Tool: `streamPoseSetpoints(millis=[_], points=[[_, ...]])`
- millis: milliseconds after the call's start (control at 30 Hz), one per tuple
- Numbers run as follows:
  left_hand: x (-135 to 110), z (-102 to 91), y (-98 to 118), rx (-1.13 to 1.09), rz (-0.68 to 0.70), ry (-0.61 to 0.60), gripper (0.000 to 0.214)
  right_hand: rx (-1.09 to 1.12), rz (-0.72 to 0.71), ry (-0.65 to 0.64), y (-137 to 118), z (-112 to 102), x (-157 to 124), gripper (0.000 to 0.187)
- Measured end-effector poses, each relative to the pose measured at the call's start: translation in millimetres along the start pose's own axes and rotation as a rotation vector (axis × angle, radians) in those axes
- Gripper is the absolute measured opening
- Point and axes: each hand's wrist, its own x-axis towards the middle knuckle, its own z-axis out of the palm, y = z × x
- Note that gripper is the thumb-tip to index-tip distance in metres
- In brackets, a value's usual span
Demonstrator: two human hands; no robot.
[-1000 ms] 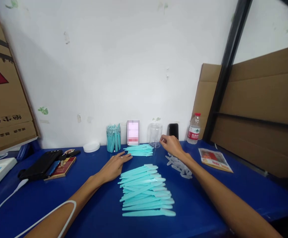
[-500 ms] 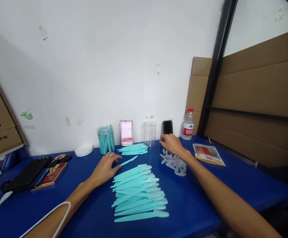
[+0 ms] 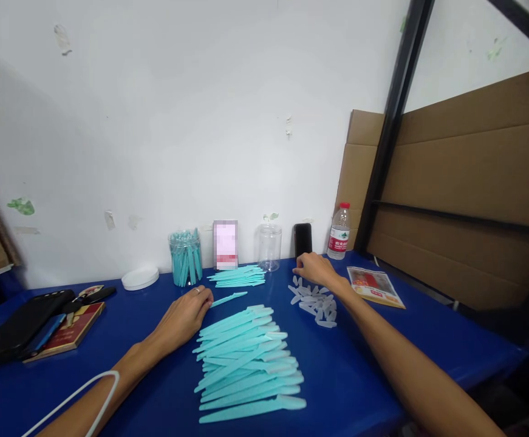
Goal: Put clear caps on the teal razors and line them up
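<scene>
My left hand (image 3: 184,318) rests low over the table with its fingers closed on the near end of a single teal eyebrow razor (image 3: 231,298), whose blade end points right. Just in front lies a large loose pile of similar razors (image 3: 250,364), and behind is a smaller flat stack (image 3: 239,277). My right hand (image 3: 313,267) is at the far edge of a heap of translucent blade covers (image 3: 316,306). Its fingers are curled in a pinch, and whatever is between them is hidden.
Along the wall stand a jar full of razors (image 3: 186,261), a screen with blurred contents (image 3: 225,243), a clear jar (image 3: 270,247), a black phone (image 3: 303,238) and a water bottle (image 3: 339,235). A packet (image 3: 374,286) lies right; a white lid (image 3: 140,278) and a red box (image 3: 75,334) lie left.
My left fingers, spread beside the single razor before, have closed on its end. The right hand stays by the blade covers. The camera view has shifted slightly to the right.
</scene>
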Motion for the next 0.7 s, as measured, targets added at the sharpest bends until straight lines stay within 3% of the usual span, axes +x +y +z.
streamPoseSetpoints(millis=[100,367,633,700], points=[[0,1.2,-1,-0.004,-0.006,0.003,0.021,-0.006,0.013,-0.029,-4,7,1,0.030],[-2,4.5,-2,-0.061,-0.056,0.039,0.018,0.061,0.005,-0.061,-15,21,0,0.008],[-5,1.8,7,-0.243,-0.146,0.076,0.028,0.291,-0.002,0.113,-36,15,-6,0.026],[-5,1.5,6,-0.286,-0.157,0.096,0.028,0.364,-0.018,0.144,-40,15,-9,0.023]])
